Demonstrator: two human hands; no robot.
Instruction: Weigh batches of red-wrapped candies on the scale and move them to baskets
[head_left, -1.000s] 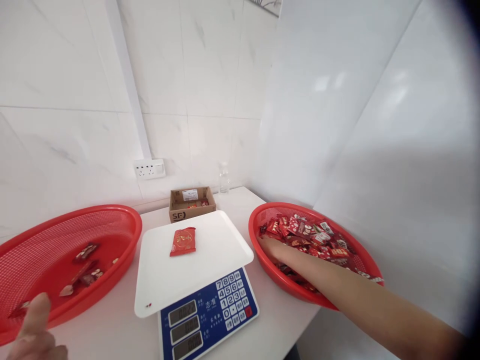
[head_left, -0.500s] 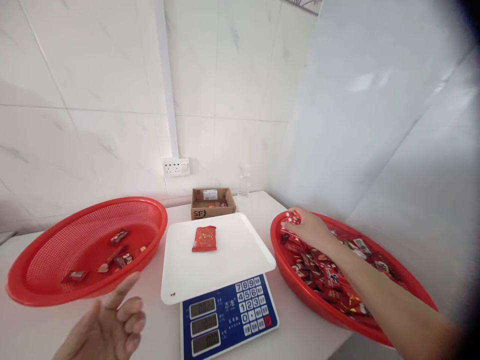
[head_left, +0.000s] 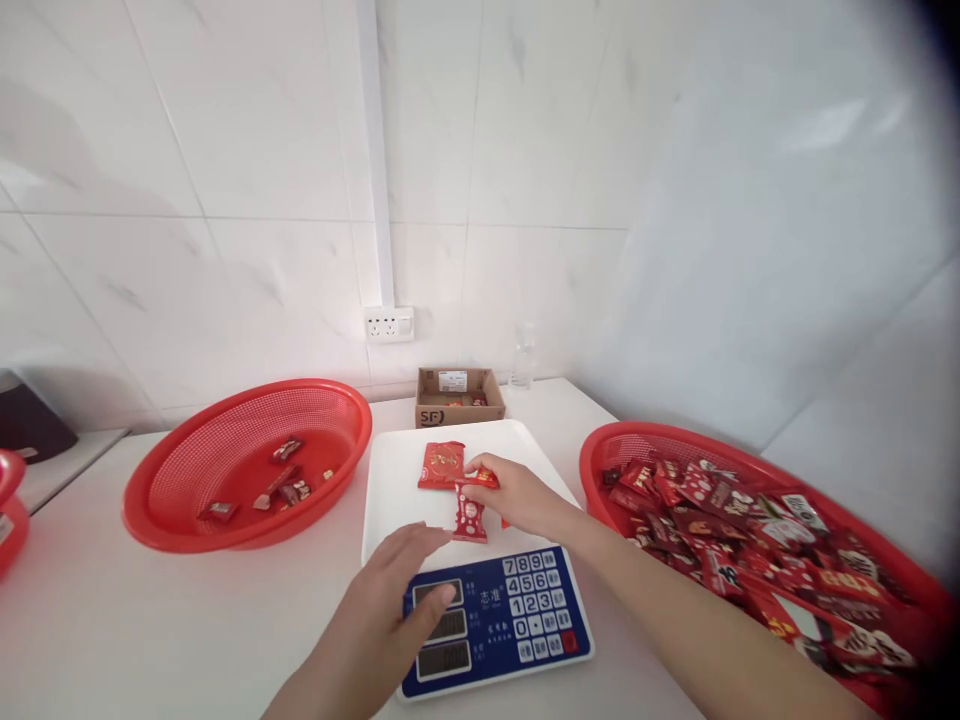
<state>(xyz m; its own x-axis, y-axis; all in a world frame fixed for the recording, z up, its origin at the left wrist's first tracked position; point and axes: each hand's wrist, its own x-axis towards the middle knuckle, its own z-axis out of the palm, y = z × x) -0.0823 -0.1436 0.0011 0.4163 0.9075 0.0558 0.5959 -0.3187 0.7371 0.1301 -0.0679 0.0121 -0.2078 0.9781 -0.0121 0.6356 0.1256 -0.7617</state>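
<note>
- the left hand (head_left: 379, 612) lies nearest, palm down, fingers loosely stretched and holding nothing. its fingertips (head_left: 442, 597) rest on the blue-fronted electronic scale (head_left: 525, 625) by the display windows, seemingly to steady it.
- just beyond, the right hand (head_left: 521, 497) comes in from the right with thumb and fingers closed in a pinch on a small red printed snack packet (head_left: 470, 517). the packet hangs upright just over the front of the scale's white plastic platter (head_left: 397, 490). a second red wrapper may be tucked at the fingertips, though i cannot tell for sure.
- a flat red packet (head_left: 441, 465) lies alone on the platter, just behind the held one.
- to the right, a wide red mesh plastic basket (head_left: 591, 468) is heaped with similar packets, within easy reach of that arm.
- to the left, a matching red basket (head_left: 240, 535) holds only a few.
- farthest, a small open brown cardboard box (head_left: 459, 396), a clear bottle (head_left: 523, 357) and a white wall socket (head_left: 389, 324) sit by the tiled wall.
</note>
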